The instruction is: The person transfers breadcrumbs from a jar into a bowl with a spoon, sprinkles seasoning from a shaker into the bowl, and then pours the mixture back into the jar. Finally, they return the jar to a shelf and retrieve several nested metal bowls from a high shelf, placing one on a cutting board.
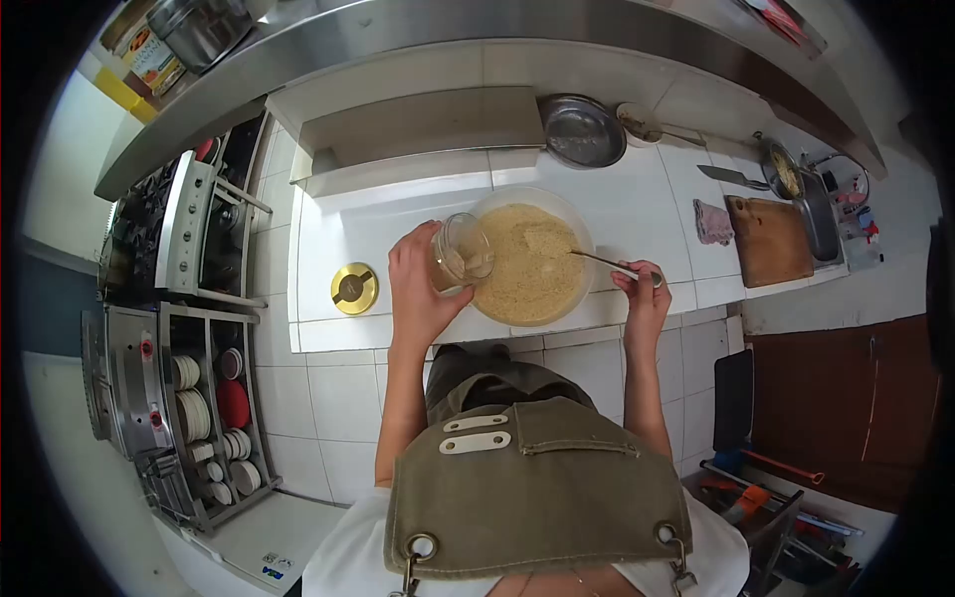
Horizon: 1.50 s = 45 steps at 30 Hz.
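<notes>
My left hand (422, 279) is wrapped round a clear glass jar (464, 249), tilted with its mouth over the left side of a wide bowl. Some pale contents show inside the jar. The bowl (585, 231) is filled with light-brown crumbly powder (527, 284). My right hand (644, 289) pinches the handle of a metal spoon (609, 264), whose tip rests in the powder near the bowl's right side. A round gold lid (354, 289) lies on the white tiled counter (398, 204), left of my left hand.
Behind the bowl stand a dark metal pan (584, 131) and a small dish (638, 123). To the right are a knife (732, 177), a pink cloth (712, 222), a wooden board (768, 242) and a sink (820, 217). A metal shelf (477, 22) runs overhead.
</notes>
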Motion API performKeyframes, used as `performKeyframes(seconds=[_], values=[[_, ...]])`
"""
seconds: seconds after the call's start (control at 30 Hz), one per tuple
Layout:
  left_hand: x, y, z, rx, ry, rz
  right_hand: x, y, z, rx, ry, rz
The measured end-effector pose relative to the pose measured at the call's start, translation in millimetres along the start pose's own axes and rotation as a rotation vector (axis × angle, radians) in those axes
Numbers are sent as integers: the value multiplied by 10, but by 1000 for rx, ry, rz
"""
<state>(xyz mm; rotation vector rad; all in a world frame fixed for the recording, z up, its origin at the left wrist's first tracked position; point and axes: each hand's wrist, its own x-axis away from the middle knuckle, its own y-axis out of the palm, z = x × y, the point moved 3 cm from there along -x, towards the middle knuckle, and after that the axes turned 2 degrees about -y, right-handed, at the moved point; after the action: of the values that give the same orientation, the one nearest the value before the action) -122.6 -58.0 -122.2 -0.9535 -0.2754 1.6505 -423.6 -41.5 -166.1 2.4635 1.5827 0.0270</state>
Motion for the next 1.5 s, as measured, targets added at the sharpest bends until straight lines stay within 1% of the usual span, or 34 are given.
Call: performKeyframes(seconds=[0.23,0.33,0.37,0.43,0.47,0.5,0.57,0.6,0.63,0.7,0.73,0.77,0.83,0.87,0.9,0.97,1.0,1.07,1.1,1.17,1.23,1.3,1.37,1.5], values=[[-74,107,56,13,25,-44,-66,193,-357,-15,-31,-23],[-97,140,141,12,28,-52,-7,385,-412,-47,-20,-103],[-107,144,178,10,30,-56,37,450,-419,-49,-19,-99],[-123,158,245,50,41,-74,176,615,-451,-1,-27,-188],[-126,167,252,71,48,-68,261,687,-489,11,-79,-249],[-131,173,250,71,47,-69,302,676,-515,12,-78,-248],[-134,180,239,97,12,-58,427,734,-671,380,-600,-461],[-130,178,231,96,11,-57,454,702,-705,442,-685,-484],[-127,168,211,102,-8,-58,445,632,-675,441,-686,-485],[-122,138,177,106,-24,-59,391,428,-555,286,-685,-296],[-117,112,161,102,-21,-41,350,370,-480,120,-576,-210],[-113,89,145,97,-19,-23,301,352,-434,119,-575,-210],[-95,46,106,75,-38,-27,112,249,-259,131,-302,-16],[-84,27,85,55,-54,-29,27,186,-118,162,-242,-5],[-72,9,67,52,-57,-27,-37,124,16,160,-241,-8],[-49,-26,39,54,-59,-5,-131,35,300,129,-85,13],[-43,-38,33,51,-62,-1,-131,39,383,127,-85,7],[-35,-64,25,56,-63,27,-93,70,496,32,51,-43],[-35,-69,17,54,-65,28,-55,96,503,31,52,-46],[-26,-74,2,44,-68,33,80,200,548,17,156,-128],[-19,-85,1,48,-77,34,183,203,619,13,176,-130],[-25,-99,-7,50,-84,39,286,225,605,28,209,-179],[-25,-104,-19,49,-88,32,366,244,554,24,213,-180],[-33,-88,-30,56,-56,46,406,196,569,13,254,-117]])
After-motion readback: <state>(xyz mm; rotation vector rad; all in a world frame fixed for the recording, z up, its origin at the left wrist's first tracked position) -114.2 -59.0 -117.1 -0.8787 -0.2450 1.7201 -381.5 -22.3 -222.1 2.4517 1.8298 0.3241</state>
